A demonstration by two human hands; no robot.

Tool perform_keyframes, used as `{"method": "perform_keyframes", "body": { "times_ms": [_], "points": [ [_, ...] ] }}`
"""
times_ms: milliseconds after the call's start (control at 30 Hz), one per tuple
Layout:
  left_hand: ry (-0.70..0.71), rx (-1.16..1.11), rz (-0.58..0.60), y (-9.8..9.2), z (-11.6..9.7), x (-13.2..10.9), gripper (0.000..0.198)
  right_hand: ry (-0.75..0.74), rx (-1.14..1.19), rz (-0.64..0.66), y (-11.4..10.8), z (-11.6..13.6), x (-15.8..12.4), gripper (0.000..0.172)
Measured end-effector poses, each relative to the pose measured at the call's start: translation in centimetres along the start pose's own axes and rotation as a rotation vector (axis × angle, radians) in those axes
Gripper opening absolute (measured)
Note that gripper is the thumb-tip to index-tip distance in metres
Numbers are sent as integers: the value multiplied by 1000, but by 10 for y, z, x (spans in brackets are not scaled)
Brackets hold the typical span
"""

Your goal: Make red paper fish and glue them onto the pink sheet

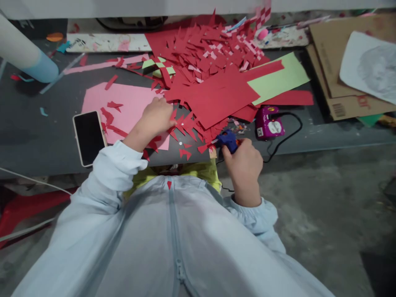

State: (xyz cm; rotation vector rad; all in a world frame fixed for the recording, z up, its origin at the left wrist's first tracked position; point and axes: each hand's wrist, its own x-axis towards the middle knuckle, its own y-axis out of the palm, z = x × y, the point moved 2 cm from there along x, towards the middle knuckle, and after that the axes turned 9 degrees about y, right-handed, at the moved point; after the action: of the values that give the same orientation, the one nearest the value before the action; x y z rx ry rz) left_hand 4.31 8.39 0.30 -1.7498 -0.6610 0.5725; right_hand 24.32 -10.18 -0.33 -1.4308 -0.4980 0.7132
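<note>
My right hand (246,165) is wrapped round a blue glue gun (227,141), whose nozzle points left at the red paper scraps near the table's front edge. Over the right edge of a pink paper sheet (126,103), my left hand (157,115) has its fingers curled closed among pointed red paper scraps (185,126). Whatever those fingers hold, if anything, is hidden. Just behind both hands lies a large red paper sheet (219,97), with a heap of cut red pieces (188,53) beyond it.
A smartphone (89,138) lies left of the pink sheet. Right of the glue gun sits a purple box (269,123) with a black cord (297,119). Green paper (283,78) and cardboard (328,62) lie further right. A white and blue cylinder (40,62) leans in at left.
</note>
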Motion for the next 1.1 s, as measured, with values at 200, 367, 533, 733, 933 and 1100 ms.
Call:
{"method": "perform_keyframes", "body": {
  "times_ms": [200, 367, 533, 733, 933, 1100],
  "points": [
    [12, 84, 55, 4, -9, 3, 43, -23, 37, -18, 0, 2, 3, 55],
    [-14, 71, 104, -4, -16, 2, 51, -100, 46, -21, -2, 0, 4, 53],
    [-27, -58, 71, -11, -13, 0, 34, -184, 74, -86, -13, 6, -1, 49],
    [-25, -290, -146, -25, 1, -6, 34, -356, 95, -51, -30, 37, -3, 39],
    [-16, -362, -296, -40, 10, -14, 31, -527, 66, 134, -44, 56, 2, 29],
    [-81, -325, -403, -54, 10, -24, 29, -596, -14, 253, -65, 63, 8, 22]
  ]
}}
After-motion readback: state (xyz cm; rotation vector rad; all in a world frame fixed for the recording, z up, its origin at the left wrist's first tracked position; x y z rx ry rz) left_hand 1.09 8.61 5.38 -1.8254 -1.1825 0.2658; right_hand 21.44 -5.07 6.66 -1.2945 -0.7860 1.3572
